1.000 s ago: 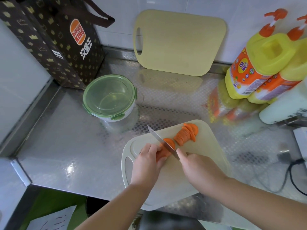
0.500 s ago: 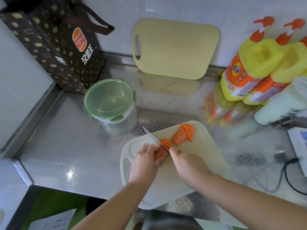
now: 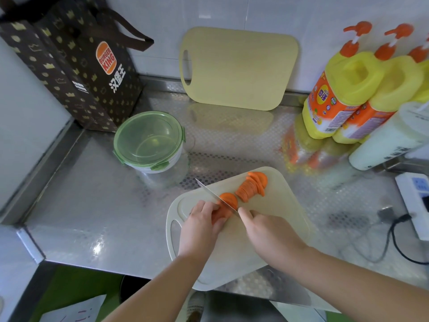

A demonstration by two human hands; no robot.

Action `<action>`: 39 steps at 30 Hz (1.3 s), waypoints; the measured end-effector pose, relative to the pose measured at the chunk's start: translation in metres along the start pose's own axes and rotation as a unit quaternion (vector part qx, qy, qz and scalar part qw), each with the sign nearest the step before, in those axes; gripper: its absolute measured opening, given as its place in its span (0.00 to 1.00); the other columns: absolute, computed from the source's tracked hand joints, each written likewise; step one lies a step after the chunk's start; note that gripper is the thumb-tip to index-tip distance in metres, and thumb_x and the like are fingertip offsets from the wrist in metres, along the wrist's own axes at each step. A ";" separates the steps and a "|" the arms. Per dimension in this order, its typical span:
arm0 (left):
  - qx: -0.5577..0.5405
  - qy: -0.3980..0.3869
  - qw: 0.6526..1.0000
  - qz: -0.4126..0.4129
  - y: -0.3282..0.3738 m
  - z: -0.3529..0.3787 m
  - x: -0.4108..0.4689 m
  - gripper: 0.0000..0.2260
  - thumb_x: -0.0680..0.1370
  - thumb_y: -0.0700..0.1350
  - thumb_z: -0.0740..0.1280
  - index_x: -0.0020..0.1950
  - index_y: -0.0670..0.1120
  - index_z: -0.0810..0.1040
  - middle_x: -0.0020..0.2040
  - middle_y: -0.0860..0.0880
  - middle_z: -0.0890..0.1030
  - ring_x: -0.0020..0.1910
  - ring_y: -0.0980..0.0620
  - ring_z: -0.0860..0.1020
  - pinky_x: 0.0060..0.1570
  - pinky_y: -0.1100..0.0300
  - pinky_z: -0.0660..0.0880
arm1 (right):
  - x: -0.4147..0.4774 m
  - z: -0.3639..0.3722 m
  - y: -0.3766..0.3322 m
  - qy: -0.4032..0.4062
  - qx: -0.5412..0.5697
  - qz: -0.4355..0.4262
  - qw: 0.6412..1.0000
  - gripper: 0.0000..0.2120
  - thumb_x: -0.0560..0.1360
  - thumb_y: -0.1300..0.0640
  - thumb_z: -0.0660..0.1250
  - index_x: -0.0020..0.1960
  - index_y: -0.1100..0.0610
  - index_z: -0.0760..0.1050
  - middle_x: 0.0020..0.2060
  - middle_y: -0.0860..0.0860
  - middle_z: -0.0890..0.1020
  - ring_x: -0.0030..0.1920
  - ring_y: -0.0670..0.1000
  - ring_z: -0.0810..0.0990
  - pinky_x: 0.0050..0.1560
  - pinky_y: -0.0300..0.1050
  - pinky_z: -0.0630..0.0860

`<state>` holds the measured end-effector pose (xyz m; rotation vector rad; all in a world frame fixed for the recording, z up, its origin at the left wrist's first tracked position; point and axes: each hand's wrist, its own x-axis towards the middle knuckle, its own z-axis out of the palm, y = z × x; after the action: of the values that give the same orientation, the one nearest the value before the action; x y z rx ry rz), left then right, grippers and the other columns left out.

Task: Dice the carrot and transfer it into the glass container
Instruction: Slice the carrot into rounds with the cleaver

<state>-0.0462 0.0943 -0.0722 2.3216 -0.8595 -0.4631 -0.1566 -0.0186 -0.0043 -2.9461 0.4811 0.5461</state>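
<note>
On the white cutting board lies an orange carrot, its uncut end under the fingers of my left hand, which holds it down. My right hand grips the handle of a knife with the forefinger laid along it; the blade stands across the carrot just ahead of my left fingertips. A row of cut carrot slices leans together beyond the blade. The glass container with its green clip lid on sits at the back left of the steel counter.
A brown paper bag stands in the back left corner. A yellow cutting board leans on the tiled wall. Yellow-and-orange pump bottles and a white bottle crowd the right. A white device with a black cable lies far right.
The knife has stepped a little further along the carrot toward my left fingers, and one more slice stands beyond the blade. The view has shifted slightly.
</note>
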 end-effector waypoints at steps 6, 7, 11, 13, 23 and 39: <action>0.002 -0.004 1.000 -0.006 0.001 -0.001 -0.001 0.12 0.77 0.53 0.66 0.58 0.49 0.75 0.52 0.55 0.73 0.50 0.53 0.74 0.44 0.63 0.69 | 0.009 -0.008 -0.002 -0.018 0.049 0.030 0.998 0.14 0.78 0.64 0.54 0.62 0.55 0.62 0.54 0.53 0.75 0.38 0.61 0.73 0.28 0.50 0.58; 0.001 -0.004 1.000 -0.007 0.001 -0.001 -0.001 0.12 0.77 0.53 0.66 0.58 0.49 0.75 0.52 0.55 0.73 0.50 0.54 0.74 0.44 0.63 0.69 | 0.010 -0.007 -0.002 -0.014 0.065 0.025 0.997 0.16 0.78 0.64 0.54 0.65 0.55 0.62 0.56 0.52 0.73 0.40 0.61 0.75 0.30 0.50 0.61; -0.003 -0.008 1.000 -0.006 0.001 -0.002 -0.001 0.13 0.77 0.52 0.66 0.59 0.49 0.75 0.52 0.54 0.73 0.51 0.54 0.74 0.46 0.62 0.70 | 0.014 -0.003 0.005 -0.011 0.146 0.011 0.989 0.26 0.80 0.62 0.53 0.75 0.50 0.53 0.57 0.51 0.75 0.43 0.58 0.78 0.37 0.48 0.69; 0.003 -0.010 1.000 -0.005 0.001 -0.003 -0.001 0.13 0.77 0.52 0.66 0.59 0.49 0.74 0.53 0.54 0.73 0.52 0.53 0.74 0.47 0.60 0.71 | 0.017 -0.004 0.010 -0.025 0.171 0.009 0.985 0.26 0.80 0.60 0.53 0.76 0.48 0.51 0.49 0.53 0.79 0.43 0.57 0.78 0.42 0.52 0.75; 0.011 -0.011 1.000 0.001 0.003 -0.004 0.000 0.13 0.77 0.52 0.66 0.59 0.49 0.74 0.54 0.53 0.73 0.52 0.52 0.73 0.47 0.59 0.72 | 0.011 -0.024 0.013 0.026 0.197 0.023 0.980 0.23 0.82 0.56 0.51 0.75 0.49 0.53 0.32 0.47 0.70 0.35 0.53 0.75 0.38 0.50 0.71; -0.012 0.004 1.000 -0.010 0.005 -0.004 -0.004 0.12 0.77 0.53 0.67 0.57 0.48 0.76 0.50 0.54 0.74 0.49 0.55 0.75 0.45 0.62 0.71 | 0.002 -0.006 -0.002 -0.017 0.074 0.020 0.997 0.28 0.80 0.62 0.52 0.76 0.51 0.47 0.37 0.49 0.70 0.36 0.54 0.71 0.32 0.46 0.63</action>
<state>-0.0491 0.0957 -0.0659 2.3118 -0.8222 -0.4688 -0.1523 -0.0177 0.0003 -2.7866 0.5532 0.5396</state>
